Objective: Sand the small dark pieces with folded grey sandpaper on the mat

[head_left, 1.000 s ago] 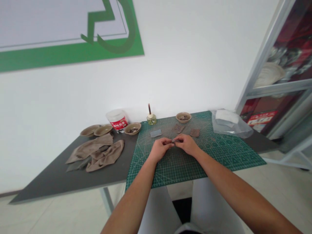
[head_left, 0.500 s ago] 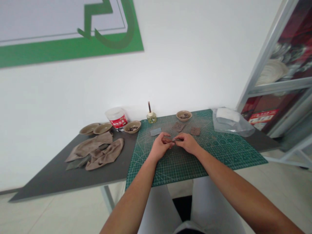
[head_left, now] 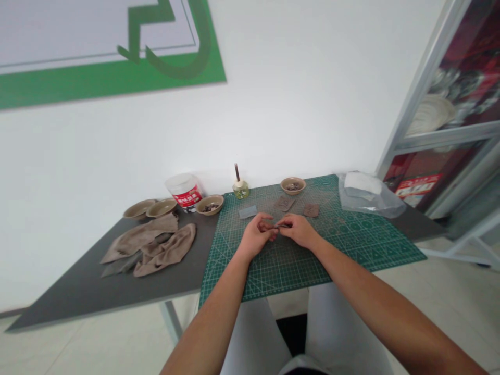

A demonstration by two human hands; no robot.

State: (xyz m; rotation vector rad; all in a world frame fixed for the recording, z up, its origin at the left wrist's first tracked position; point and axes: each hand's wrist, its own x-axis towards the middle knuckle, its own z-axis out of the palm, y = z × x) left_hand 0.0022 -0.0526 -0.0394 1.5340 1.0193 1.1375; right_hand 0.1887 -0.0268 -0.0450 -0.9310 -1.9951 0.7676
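Note:
My left hand (head_left: 254,237) and my right hand (head_left: 300,230) meet over the green cutting mat (head_left: 289,271). The fingers of both are pinched together around a small, thin dark piece (head_left: 283,226), too small and covered to name. Beyond my left hand lies a flat blue-grey rectangle (head_left: 248,212). Two worn brown square pieces (head_left: 284,203), like scraps of cloth or abrasive sheet, rest on the mat past my right hand, the second square (head_left: 311,210) farther right.
Left on the dark table (head_left: 97,297) lie crumpled brown cloths (head_left: 167,252). Behind are bowls (head_left: 210,205), a tub with a red label (head_left: 186,196) and a small glass bottle (head_left: 240,189). A bowl of small pieces (head_left: 292,186) and a clear plastic bag (head_left: 367,195) sit at the back right.
The view has shifted slightly, so everything sits a little farther left. Both hands keep their pinch on the small dark piece, with only slight finger movement.

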